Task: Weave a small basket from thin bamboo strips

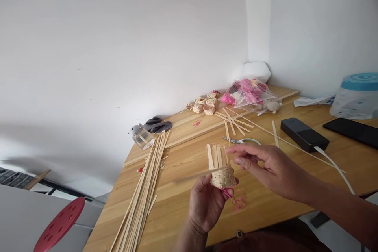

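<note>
A small half-woven basket (223,177) of pale flat strips is held upright above the table, its loose upright strips (217,156) pointing away from me. My left hand (206,202) grips it from below, thumb on its side and fingers around the back. Pink string (233,197) dangles from its base. One weaving strip (193,175) runs across the weave and sticks out to the left, smeared by motion. My right hand (260,163) is at the right side of the uprights, index finger stretched out at them and thumb apart; I see nothing held in it.
A bundle of long strips (147,189) lies on the left of the wooden table (177,157). Scissors (240,140) and loose strips (233,120) lie beyond the basket. Several small woven baskets (209,109), a plastic bag (251,94), a power bank (304,134) and a phone (351,132) are farther back.
</note>
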`<act>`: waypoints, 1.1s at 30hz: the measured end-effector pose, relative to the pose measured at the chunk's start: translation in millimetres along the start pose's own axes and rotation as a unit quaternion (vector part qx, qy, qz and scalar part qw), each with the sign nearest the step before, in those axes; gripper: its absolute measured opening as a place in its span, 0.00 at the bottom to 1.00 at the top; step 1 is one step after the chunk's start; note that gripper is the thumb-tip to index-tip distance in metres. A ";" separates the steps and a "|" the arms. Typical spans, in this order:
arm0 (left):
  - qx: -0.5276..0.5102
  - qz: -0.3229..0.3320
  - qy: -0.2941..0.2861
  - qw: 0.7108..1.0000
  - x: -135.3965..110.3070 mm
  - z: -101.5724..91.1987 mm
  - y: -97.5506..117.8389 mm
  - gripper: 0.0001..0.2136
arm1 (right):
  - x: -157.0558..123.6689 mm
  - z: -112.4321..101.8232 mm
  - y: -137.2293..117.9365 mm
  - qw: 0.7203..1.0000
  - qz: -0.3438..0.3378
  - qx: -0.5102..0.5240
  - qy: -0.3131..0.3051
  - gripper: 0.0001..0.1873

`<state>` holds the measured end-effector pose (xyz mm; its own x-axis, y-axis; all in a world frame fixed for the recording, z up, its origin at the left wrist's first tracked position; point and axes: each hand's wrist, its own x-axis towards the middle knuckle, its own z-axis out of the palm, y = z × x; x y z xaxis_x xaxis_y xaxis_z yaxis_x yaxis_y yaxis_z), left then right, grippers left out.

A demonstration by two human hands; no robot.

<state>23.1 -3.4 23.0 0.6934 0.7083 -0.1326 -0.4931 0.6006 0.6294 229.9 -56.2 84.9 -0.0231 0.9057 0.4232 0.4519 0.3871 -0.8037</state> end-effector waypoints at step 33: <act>0.250 0.217 0.136 0.934 6.7 -18.9 -9.1 0.29 | 18.8 62.2 13.2 0.987 0.007 -0.159 -0.021 0.17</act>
<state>22.3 2.9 1.9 0.2921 0.9537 0.0720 -0.3430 0.0342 0.9387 180.0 -23.3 56.3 -0.0499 0.9193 0.3903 0.7088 0.3079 -0.6347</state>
